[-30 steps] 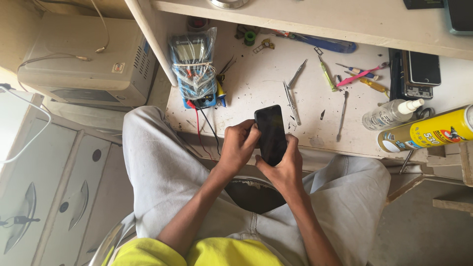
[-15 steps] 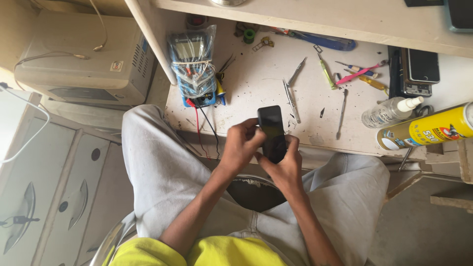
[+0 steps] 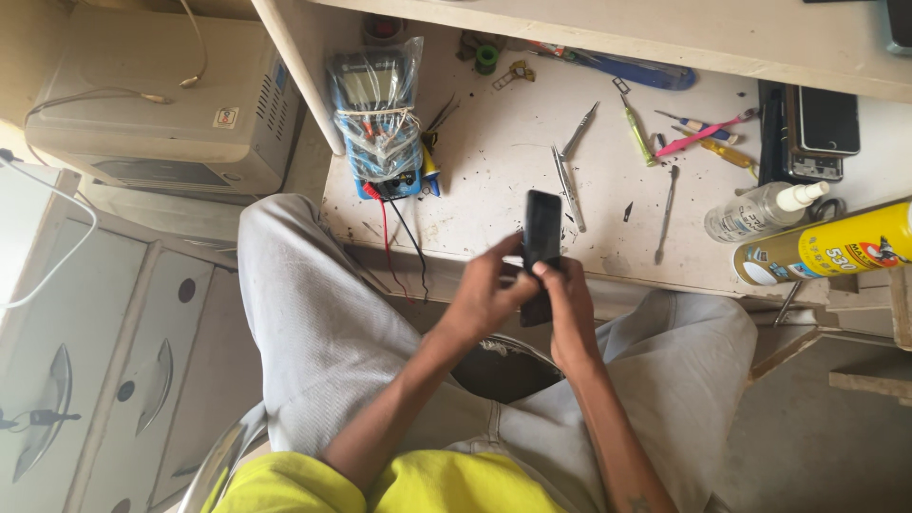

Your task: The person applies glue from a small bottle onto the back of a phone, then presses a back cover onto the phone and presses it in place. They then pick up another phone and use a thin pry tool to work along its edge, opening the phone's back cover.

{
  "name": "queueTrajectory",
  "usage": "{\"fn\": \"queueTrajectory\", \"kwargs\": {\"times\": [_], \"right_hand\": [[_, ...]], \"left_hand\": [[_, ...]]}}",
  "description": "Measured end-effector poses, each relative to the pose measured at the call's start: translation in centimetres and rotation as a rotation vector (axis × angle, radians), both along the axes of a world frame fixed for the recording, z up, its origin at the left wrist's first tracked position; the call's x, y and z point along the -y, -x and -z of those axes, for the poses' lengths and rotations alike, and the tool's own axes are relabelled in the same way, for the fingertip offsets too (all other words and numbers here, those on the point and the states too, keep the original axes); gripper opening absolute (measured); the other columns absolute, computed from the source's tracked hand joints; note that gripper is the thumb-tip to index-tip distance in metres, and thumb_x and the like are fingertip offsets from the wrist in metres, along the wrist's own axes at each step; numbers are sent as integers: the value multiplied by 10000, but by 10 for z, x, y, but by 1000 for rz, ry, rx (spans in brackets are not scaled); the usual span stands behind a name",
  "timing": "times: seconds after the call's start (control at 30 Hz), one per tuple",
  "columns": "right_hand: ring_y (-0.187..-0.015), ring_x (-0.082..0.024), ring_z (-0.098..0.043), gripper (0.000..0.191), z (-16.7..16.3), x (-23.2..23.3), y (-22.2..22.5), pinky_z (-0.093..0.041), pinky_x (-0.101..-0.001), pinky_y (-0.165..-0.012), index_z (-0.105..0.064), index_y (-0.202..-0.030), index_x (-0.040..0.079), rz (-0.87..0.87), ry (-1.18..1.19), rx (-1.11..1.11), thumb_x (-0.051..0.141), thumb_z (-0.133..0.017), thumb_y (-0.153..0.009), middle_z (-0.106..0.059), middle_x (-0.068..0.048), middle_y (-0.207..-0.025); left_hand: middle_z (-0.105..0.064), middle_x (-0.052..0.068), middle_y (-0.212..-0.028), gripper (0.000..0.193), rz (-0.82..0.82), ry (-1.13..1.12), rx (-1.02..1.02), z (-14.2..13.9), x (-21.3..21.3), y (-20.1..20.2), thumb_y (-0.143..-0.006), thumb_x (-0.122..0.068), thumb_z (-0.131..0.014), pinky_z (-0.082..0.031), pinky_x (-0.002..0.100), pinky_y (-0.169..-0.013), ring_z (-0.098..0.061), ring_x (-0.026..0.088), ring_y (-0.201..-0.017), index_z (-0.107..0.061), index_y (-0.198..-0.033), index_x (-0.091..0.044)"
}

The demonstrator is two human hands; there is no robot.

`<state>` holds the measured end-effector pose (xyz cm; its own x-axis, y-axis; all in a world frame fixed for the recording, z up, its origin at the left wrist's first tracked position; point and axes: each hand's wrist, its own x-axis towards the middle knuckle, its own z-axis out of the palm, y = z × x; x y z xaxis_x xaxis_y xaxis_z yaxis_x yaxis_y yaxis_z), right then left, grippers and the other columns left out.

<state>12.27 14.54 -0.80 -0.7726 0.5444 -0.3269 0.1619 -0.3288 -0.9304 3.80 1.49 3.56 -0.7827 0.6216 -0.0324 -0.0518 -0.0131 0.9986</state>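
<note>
while both hands hover just in front of the white workbench (image 3: pixel 494 171), the left hand (image 3: pixel 484 299) and right hand (image 3: pixel 570 309) close their fingers around a black phone (image 3: pixel 541 237), held upright; a blue multimeter (image 3: pixel 380 123) lies beyond, tweezers (image 3: pixel 568 185) just past the phone

A single head-worn camera looks steeply down from above the seated person's lap, close over it. The desk (image 3: pixel 494 180) fills the upper middle of the view, its front edge just beyond the knees; a cabinet (image 3: pixel 104 380) lies left of the desk, bare floor right.
</note>
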Motion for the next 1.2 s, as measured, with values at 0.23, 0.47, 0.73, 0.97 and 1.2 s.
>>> {"fn": "queueTrajectory", "kwargs": {"times": [0.23, 0.47, 0.73, 0.97, 1.2], "right_hand": [[-806, -111, -566, 470, -13, -8, 4, -505, -291, -655, -554, -1091, 9, 122, 22, -2, 361, -781, -877, -576, -41, -935], [-749, -97, -538, 423, -24, -4, 7, -479, -284, -614, -586, -1085, 46, 159, 40, 40, 370, -748, -867, -546, -11, -886], [-709, -105, -520, 374, -26, -8, 8, -455, -300, -572, -573, -993, 82, 205, 109, 139, 401, -705, -849, -507, 13, -834], [-728, -107, -506, 332, -24, -9, 9, -436, -292, -614, -590, -968, 103, 202, 126, 151, 398, -684, -848, -497, 21, -837], [-717, -124, -497, 338, -23, -9, 5, -418, -309, -613, -565, -934, 113, 164, 202, 123, 426, -679, -872, -497, 17, -804]], "left_hand": [[-706, 272, -1079, 615, 90, 49, -256, -7, -1, -24, -819, -81, -685, -575, 404, -790, -729, 342, -901, -530, -1391, 80], [-689, 271, -1015, 667, 117, 175, -264, 4, 0, -36, -809, -93, -709, -559, 424, -771, -710, 368, -853, -487, -1409, 96], [-621, 303, -1146, 648, 102, 167, -414, 6, -1, -45, -817, -85, -687, -513, 492, -860, -640, 449, -957, -462, -1391, 114], [-589, 327, -1079, 575, 134, 252, -424, -12, -1, -47, -847, -101, -660, -503, 528, -842, -612, 508, -955, -450, -1326, 136], [-599, 324, -1059, 568, 116, 259, -397, -19, -1, -48, -835, -99, -652, -516, 528, -795, -625, 505, -906, -467, -1320, 132]]}}
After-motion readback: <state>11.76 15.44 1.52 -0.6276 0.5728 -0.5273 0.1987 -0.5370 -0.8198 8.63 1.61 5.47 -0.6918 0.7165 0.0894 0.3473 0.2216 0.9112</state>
